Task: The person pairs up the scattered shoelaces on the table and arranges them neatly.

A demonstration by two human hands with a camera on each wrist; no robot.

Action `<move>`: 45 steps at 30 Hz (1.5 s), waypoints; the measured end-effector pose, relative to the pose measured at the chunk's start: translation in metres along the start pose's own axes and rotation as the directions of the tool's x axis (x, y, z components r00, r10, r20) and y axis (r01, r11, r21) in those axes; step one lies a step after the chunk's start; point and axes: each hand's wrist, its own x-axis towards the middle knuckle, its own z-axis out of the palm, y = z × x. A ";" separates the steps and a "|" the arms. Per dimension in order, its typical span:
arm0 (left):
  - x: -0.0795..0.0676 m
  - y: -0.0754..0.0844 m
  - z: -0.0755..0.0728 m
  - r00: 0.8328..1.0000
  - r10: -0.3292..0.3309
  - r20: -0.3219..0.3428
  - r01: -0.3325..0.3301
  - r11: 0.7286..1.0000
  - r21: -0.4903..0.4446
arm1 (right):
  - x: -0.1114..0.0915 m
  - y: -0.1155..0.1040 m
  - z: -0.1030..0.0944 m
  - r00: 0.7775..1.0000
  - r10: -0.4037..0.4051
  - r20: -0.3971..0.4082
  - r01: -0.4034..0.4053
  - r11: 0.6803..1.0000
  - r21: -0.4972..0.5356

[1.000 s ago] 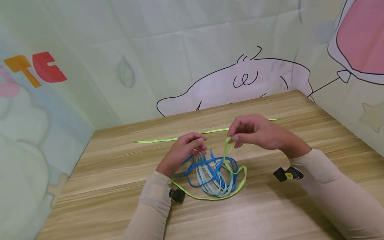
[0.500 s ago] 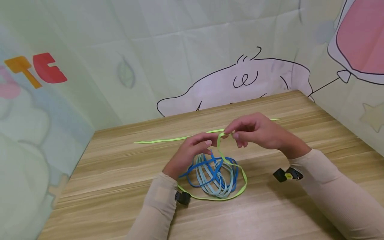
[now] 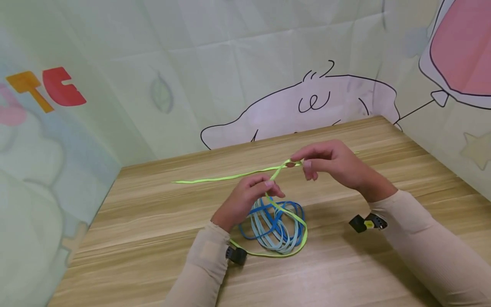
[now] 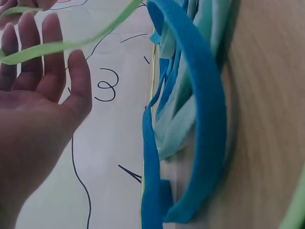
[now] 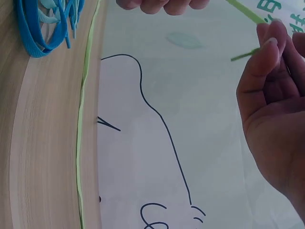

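Observation:
A bright green shoelace [image 3: 305, 235] runs up from the table to both hands. My right hand [image 3: 335, 164] pinches it near one end, and a short green tip [image 5: 244, 56] sticks out past the fingers in the right wrist view. Lower and to the left, my left hand [image 3: 247, 196] holds the same lace behind its thumb, other fingers loosely bent. In the left wrist view the lace crosses in front of those fingers. Beneath the hands lies a coiled pile of pale blue laces [image 3: 281, 244] with a darker blue lace [image 4: 209, 95] looped through it.
A second green lace [image 3: 220, 178] lies stretched along the wooden table [image 3: 145, 238] behind the pile, partly hidden by the right hand. A printed cloth wall [image 3: 215, 76] rises at the back and sides.
My left hand moves right, reaches the green lace and takes it behind the thumb. The right hand lifts slightly. The lace's loop on the table draws in to the left.

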 end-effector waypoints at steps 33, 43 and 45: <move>-0.006 -0.002 -0.024 0.983 0.112 -0.147 -0.160 0.913 -0.375 | -0.002 0.028 -0.019 0.964 0.122 -0.234 -0.145 0.986 -0.086; -0.007 -0.003 -0.031 0.980 0.114 -0.161 -0.178 0.865 -0.469 | -0.005 0.035 -0.026 0.948 0.165 -0.272 -0.207 0.969 -0.134; -0.008 -0.002 -0.031 0.980 0.113 -0.163 -0.178 0.864 -0.472 | -0.006 0.037 -0.027 0.941 0.152 -0.302 -0.197 0.972 -0.125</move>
